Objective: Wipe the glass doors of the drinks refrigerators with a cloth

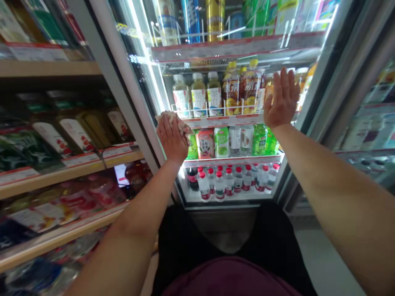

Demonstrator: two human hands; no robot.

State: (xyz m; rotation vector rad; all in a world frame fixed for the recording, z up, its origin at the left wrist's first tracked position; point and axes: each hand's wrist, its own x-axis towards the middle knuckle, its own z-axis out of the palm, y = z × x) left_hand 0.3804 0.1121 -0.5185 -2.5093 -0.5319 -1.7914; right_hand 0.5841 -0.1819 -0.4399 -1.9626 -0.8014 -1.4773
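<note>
A crumpled, light patterned cloth (pixel 187 128) lies under my left hand (pixel 173 137), which presses it flat against the glass door of a lit drinks fridge, near the door's left edge. Part of the cloth sticks out above and to the right of the fingers. My right hand (pixel 281 98) rests with its palm towards the glass at the right side, fingers stretched upward and nothing in it. Behind the glass between both hands stand tea bottles with yellow caps (pixel 232 88) and several white-capped bottles (pixel 198 95).
Lower fridge shelves hold cartons (pixel 205 144) and red-capped water bottles (pixel 219 185). To the left, wooden shelves (pixel 61 170) carry several bottles and packs, with a lit screen (pixel 121 174) among them. Another fridge (pixel 364 131) stands at the right. My knees (pixel 271 234) are close to the door.
</note>
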